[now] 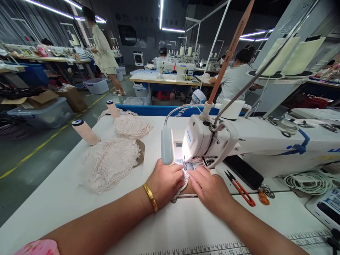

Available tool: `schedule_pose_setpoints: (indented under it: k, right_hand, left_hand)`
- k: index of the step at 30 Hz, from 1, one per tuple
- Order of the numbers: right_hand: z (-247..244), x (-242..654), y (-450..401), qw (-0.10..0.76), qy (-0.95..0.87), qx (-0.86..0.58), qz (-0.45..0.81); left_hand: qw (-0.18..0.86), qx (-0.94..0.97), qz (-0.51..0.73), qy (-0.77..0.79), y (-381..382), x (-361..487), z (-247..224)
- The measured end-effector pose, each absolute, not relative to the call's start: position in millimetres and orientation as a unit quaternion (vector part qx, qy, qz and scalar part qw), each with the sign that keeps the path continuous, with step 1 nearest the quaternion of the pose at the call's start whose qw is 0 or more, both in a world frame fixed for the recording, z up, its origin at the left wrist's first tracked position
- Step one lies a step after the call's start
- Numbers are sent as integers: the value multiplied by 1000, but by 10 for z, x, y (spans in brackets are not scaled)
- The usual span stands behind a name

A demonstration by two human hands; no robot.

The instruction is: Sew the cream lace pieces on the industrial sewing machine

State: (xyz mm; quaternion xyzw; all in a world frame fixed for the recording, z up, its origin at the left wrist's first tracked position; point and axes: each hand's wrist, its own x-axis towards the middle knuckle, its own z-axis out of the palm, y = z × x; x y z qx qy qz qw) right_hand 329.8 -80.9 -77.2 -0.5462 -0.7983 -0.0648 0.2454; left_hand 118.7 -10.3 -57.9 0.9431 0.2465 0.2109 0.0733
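Observation:
Both hands meet at the front of a white sewing machine (198,140), just below its lit needle area. My left hand (166,181), a gold bracelet at its wrist, has its fingers closed on a piece of white lace trim (181,189). My right hand (211,187) presses its fingers together on the right edge of that lace, close to the presser foot. The fingertips partly cover the lace, and the needle itself is hard to make out. A grey lamp head (167,146) hangs just above my left hand.
Gathered lace pieces (110,163) and two thread cones (85,132) lie to the left. Orange-handled thread snips (242,191), a black phone (243,171) and a coiled cable (308,182) lie right. A ruler tape (223,248) runs along the front edge. Other people work behind.

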Motion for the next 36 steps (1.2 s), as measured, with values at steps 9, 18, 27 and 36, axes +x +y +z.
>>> schedule_pose_setpoints:
  k: [9,18,27,36]
  right_hand:
    - [-778,3299,-804,250,-796,-548,-63]
    - [-810,3295,-781,249,-786,-560,-80]
    - [-730,3363,-798,269,-794,-542,-52]
    - [-671,3335,-826,280,-802,-519,94]
  left_hand:
    - [62,943,203,255,-123,1204,-569]
    - [68,941,195,266,-99,1234,-583]
    - [94,942,173,273,-204,1111,-412]
    - [110,940,244,212,-182,1153,-539]
